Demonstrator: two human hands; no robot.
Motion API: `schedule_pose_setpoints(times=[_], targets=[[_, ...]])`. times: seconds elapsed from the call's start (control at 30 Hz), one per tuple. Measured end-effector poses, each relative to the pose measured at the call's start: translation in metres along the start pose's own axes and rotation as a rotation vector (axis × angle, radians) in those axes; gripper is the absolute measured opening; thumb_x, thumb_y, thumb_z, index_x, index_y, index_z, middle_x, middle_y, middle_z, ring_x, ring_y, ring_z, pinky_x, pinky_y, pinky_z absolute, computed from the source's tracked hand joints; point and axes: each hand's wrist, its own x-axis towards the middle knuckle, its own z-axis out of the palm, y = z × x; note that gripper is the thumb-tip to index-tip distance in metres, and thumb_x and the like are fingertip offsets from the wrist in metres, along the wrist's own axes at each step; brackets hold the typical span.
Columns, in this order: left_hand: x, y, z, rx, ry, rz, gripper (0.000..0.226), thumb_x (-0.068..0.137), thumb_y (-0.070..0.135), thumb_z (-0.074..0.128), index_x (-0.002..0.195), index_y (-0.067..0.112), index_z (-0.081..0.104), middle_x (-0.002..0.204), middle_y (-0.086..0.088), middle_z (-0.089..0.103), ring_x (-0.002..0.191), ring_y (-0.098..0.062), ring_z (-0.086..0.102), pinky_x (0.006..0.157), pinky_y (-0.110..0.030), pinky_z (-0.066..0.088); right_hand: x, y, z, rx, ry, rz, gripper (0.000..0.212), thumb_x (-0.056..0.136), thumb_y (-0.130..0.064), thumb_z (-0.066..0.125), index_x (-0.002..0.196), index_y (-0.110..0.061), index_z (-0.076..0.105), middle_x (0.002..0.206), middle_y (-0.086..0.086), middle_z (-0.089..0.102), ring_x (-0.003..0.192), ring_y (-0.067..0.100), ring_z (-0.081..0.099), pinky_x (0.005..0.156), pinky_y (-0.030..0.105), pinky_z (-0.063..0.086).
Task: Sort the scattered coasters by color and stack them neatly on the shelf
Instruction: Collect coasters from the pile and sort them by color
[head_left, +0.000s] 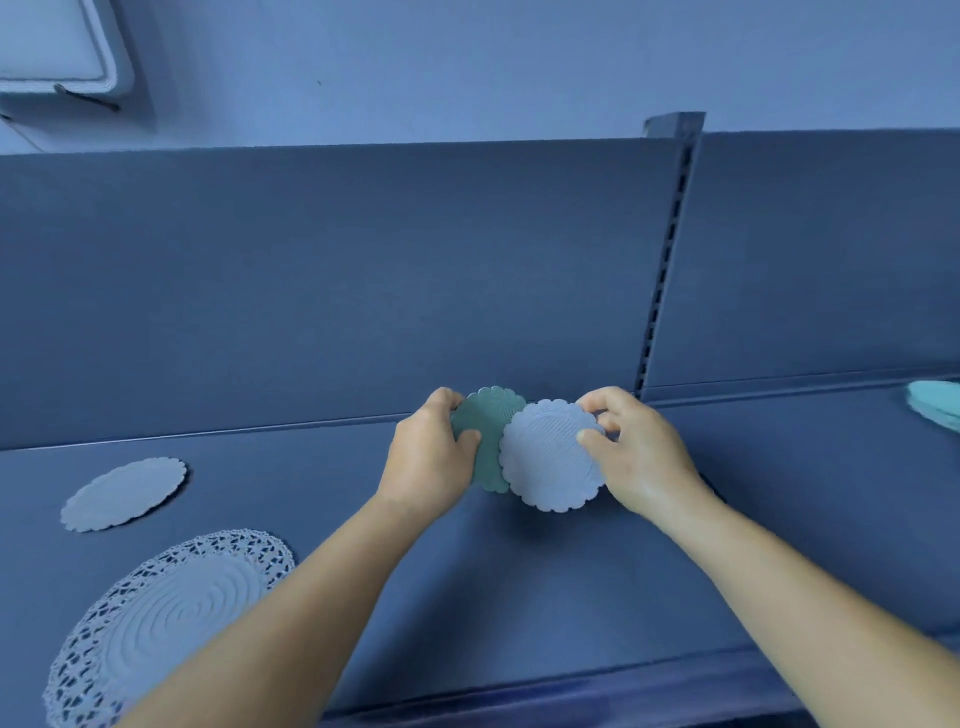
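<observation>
At nine o'clock on the shelf (727, 519) lie a pale scalloped coaster (123, 494) and a lace doily (171, 618). At centre, the left hand (428, 457) pinches a green scalloped coaster (485, 431); the right hand (636, 447) pinches a pale textured coaster (550, 457) overlapping it. Teal coasters (937, 408) sit at three o'clock.

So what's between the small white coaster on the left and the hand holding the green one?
Nothing, only bare shelf in the head view.

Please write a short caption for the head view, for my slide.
Left hand holds a green coaster, right hand a white coaster, above the shelf.
</observation>
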Motion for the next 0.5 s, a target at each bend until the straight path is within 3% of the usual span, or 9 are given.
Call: schedule_pose_setpoints(times=[0.23,0.4,0.5], targets=[[-0.032,0.049,0.055,-0.106,-0.129,0.121,0.017,0.091,0.013,0.05,0.106,0.02,0.052,0.086,0.003,0.063,0.08,-0.025,0.065,0.068,-0.041,0.059,-0.058,0.038,-0.065,0.027,0.198,0.091,0.019,0.089,-0.011,0.051,0.1,-0.023,0.059,0.085,-0.008,0.065,0.084,0.017,0.06,0.065,0.025,0.044],[-0.047,0.082,0.097,-0.154,-0.202,0.174,0.014,0.092,0.012,0.05,0.102,0.022,0.053,0.085,0.004,0.063,0.08,-0.026,0.066,0.069,-0.046,0.058,-0.083,0.068,-0.109,0.013,0.3,0.128,0.02,0.088,-0.009,0.051,0.097,-0.026,0.057,0.084,-0.005,0.065,0.082,0.017,0.06,0.061,0.022,0.042],[-0.056,0.106,0.124,-0.15,-0.241,0.215,0.015,0.093,0.013,0.049,0.104,0.022,0.053,0.091,0.002,0.064,0.079,-0.026,0.065,0.068,-0.041,0.058,-0.092,0.088,-0.136,-0.005,0.349,0.152,0.02,0.089,-0.01,0.051,0.099,-0.025,0.058,0.086,-0.006,0.066,0.084,0.017,0.061,0.064,0.024,0.044]])
